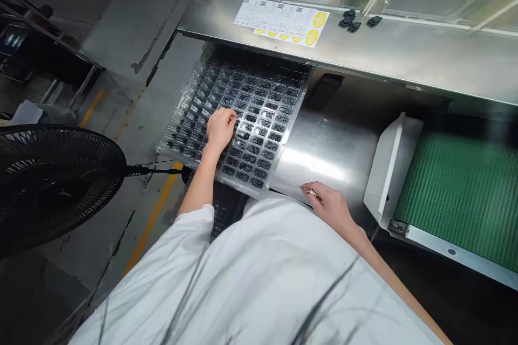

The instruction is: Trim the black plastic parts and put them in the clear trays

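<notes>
A clear plastic tray (289, 130) lies at the left end of the steel bench, its pockets filled with small black parts. Over its middle is my left hand (220, 128), fingers pinched together at one pocket. Whatever sits between those fingertips is too small to make out. My right hand (329, 204) rests low over the bench near its front edge, closed around a thin pointed tool like tweezers (309, 191). The tool's tip points left, toward the tray and apart from it.
A steel shelf (388, 59) runs along the back, bearing printed sheets (283, 20) and several black parts (348, 20). On the right, a green conveyor belt (465, 194) stands beside a white angled guard (390, 167). A black fan (60, 188) is at left. A dark block (325, 90) lies under the shelf.
</notes>
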A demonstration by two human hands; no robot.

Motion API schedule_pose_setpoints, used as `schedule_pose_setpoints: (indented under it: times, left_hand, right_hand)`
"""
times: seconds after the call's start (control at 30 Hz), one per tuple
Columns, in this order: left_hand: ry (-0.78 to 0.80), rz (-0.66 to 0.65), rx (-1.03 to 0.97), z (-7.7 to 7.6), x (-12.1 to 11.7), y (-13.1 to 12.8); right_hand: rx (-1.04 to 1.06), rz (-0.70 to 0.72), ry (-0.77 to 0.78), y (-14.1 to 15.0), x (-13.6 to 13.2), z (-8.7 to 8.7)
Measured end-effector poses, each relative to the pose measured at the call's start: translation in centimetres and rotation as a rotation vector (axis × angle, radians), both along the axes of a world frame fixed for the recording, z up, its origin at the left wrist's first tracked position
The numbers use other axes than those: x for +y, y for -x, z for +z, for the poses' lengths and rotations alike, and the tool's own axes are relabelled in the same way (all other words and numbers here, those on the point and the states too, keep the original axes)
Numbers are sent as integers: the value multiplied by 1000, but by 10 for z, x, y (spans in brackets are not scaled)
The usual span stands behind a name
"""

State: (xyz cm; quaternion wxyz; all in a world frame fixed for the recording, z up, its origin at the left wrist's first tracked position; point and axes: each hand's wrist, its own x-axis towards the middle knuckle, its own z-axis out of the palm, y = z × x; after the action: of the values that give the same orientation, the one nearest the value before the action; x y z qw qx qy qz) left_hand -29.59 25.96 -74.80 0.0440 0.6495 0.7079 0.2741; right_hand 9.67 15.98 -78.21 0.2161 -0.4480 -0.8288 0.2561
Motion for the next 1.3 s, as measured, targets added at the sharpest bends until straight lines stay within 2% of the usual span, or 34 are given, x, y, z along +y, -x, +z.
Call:
schedule_pose_setpoints:
  times: [0.17, 0.3, 0.4, 0.5, 0.6, 0.77, 0.9, 0.97, 1.03, 1.1, 1.3]
  left_hand:
    - [-23, 73, 83, -3, -2, -7]
    - [-80, 83, 112, 0, -8, -15]
    - [-177, 52, 89, 6, -20, -34]
    - [-306, 0, 8, 9, -30, -64]
    - [-364, -113, -92, 9, -33, -104]
    - [-323, -461, -88, 15, -43, -187]
    - [-289, -659, -61, 20, -52, -242]
    - [-269, -717, -48, 19, -56, -261]
    - [-238, -760, -33, 17, -60, -277]
    - [-201, -777, -23, 14, -62, -290]
    - [-75, -810, -32, 1, -67, -332]
  right_hand:
    - [-21, -3, -10, -21, -1, 2]
    - [-20, -49, -30, -48, 0, 0]
    - [4, -145, -47, -70, -1, 4]
    - [13, -270, -87, -101, 2, 14]
    - [-13, -441, -156, -151, 8, 25]
    - [-193, -865, -241, -266, -4, 50]
    - [-441, -1257, -93, -366, -26, 77]
    - [-529, -1383, 14, -407, -37, 88]
    - [-580, -1428, 91, -437, -45, 93]
    - [-598, -1416, 147, -456, -48, 93]
    - [-642, -1267, 246, -473, -43, 79]
